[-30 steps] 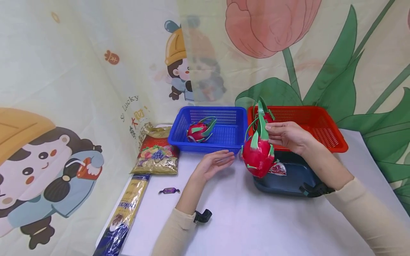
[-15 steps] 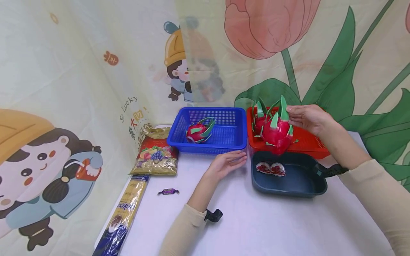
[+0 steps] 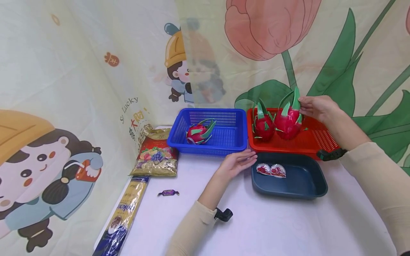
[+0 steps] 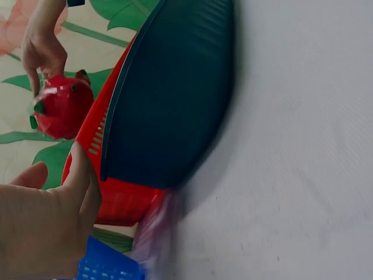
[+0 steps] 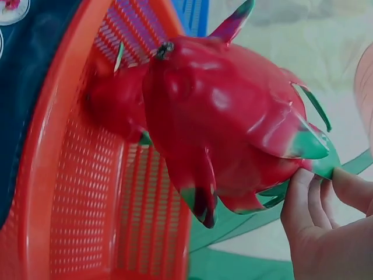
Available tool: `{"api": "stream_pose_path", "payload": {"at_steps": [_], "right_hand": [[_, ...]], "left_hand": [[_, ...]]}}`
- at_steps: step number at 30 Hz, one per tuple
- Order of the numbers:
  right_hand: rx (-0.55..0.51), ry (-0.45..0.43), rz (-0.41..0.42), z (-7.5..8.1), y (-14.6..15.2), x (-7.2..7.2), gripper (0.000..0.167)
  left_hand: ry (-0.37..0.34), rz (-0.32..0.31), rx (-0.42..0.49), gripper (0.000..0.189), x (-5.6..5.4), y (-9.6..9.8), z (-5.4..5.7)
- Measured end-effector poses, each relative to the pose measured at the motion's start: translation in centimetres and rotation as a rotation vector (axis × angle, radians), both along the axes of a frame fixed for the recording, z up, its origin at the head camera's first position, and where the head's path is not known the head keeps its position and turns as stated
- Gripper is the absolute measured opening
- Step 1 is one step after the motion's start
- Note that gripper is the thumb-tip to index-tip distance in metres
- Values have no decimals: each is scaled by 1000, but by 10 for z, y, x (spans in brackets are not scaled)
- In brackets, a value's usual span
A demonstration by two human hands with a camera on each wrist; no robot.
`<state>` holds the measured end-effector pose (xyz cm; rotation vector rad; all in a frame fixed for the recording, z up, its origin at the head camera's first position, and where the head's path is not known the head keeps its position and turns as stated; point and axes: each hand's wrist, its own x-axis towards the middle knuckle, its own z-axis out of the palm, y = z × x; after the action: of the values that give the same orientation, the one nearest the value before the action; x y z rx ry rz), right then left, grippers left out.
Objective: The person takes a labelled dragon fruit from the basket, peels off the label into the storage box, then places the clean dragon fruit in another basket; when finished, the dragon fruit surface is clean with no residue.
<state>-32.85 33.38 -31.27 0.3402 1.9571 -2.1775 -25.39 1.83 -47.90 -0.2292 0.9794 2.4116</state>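
Note:
My right hand (image 3: 318, 107) pinches a green leaf tip of a red dragon fruit (image 3: 289, 124), which hangs over the red basket (image 3: 315, 145). In the right wrist view the thumb and fingers grip that leaf, and the dragon fruit (image 5: 227, 111) fills the middle. Another dragon fruit (image 3: 264, 127) lies at the left end of the red basket. My left hand (image 3: 237, 163) holds nothing; its fingers extend beside the left end of the dark blue tray (image 3: 298, 183), two round stickers (image 3: 271, 170) inside. A third dragon fruit (image 3: 199, 133) lies in the blue basket (image 3: 208, 146).
A red and gold candy bag (image 3: 156, 152) lies left of the blue basket. Below it is a long blue and gold packet (image 3: 125, 209) along the table's left edge. A purple wrapped candy (image 3: 168, 192) lies on the white table (image 3: 250, 227). A printed cloth hangs behind.
My right hand has carried the dragon fruit right and back, from over the tray's left side to over the red basket. My left hand has moved right, towards the tray.

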Motion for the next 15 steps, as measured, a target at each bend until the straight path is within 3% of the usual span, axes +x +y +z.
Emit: {"api": "stream_pose_path", "payload": {"at_steps": [9,15], "right_hand": [[53,11,-65,-17,15,-24,34],[143,3,-114,-35,25,-35,36]], "left_hand": [[-78,86,51,37,-6,12,2],[-71,81,18,40,-9,19,2]]}}
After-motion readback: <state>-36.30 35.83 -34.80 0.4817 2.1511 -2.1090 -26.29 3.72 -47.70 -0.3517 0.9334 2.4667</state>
